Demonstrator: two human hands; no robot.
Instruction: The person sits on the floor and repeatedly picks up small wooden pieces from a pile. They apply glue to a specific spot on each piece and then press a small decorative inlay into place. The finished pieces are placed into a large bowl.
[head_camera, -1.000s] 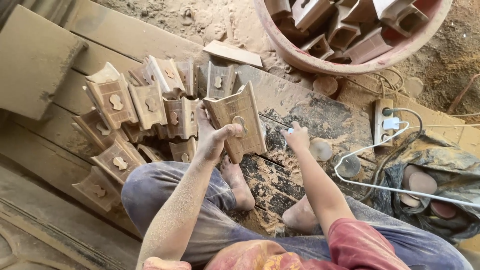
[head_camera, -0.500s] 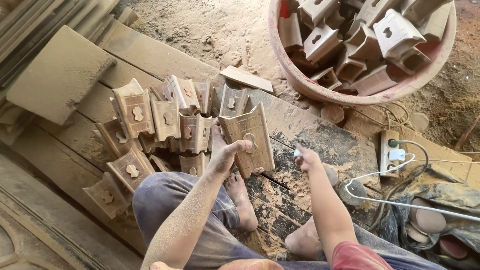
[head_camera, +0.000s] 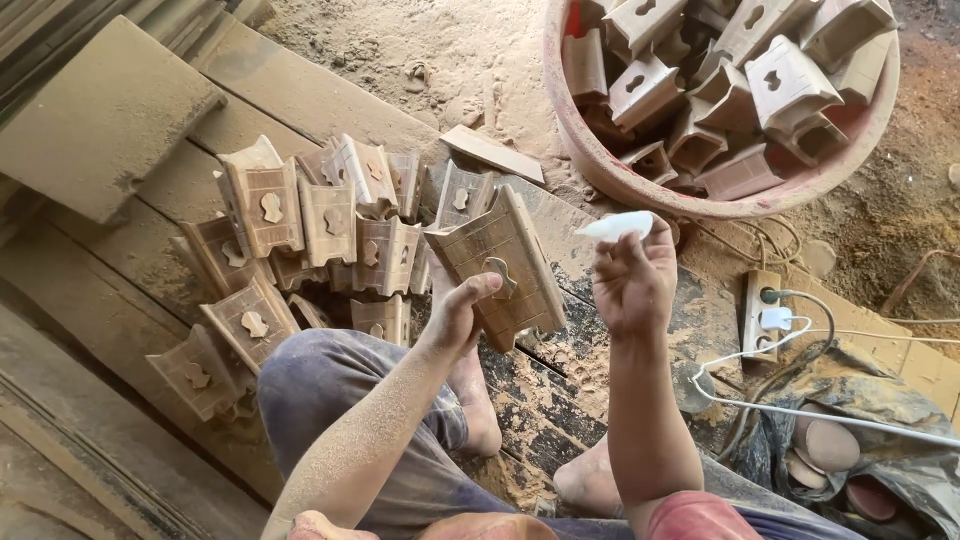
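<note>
A pile of tan carved wooden blocks with keyhole cutouts (head_camera: 320, 250) is crowding the boards on the left; a round red tub of similar blocks (head_camera: 720, 100) is blocking the upper right, leaving sawdust-strewn ground (head_camera: 440, 60) lying open between them.

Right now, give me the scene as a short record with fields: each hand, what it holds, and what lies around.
left hand: grips a carved wooden piece, thumb over its keyhole cutout
right hand: raised, pinching a small white object at the fingertips
pile: similar wooden pieces heaped on planks, left of the held piece
tub: round, reddish, filled with more such pieces, upper right
power strip: on the board at right, white plug and cable in it
ground: sawdust over planks and soil
feet: bare, beneath the hands
</note>
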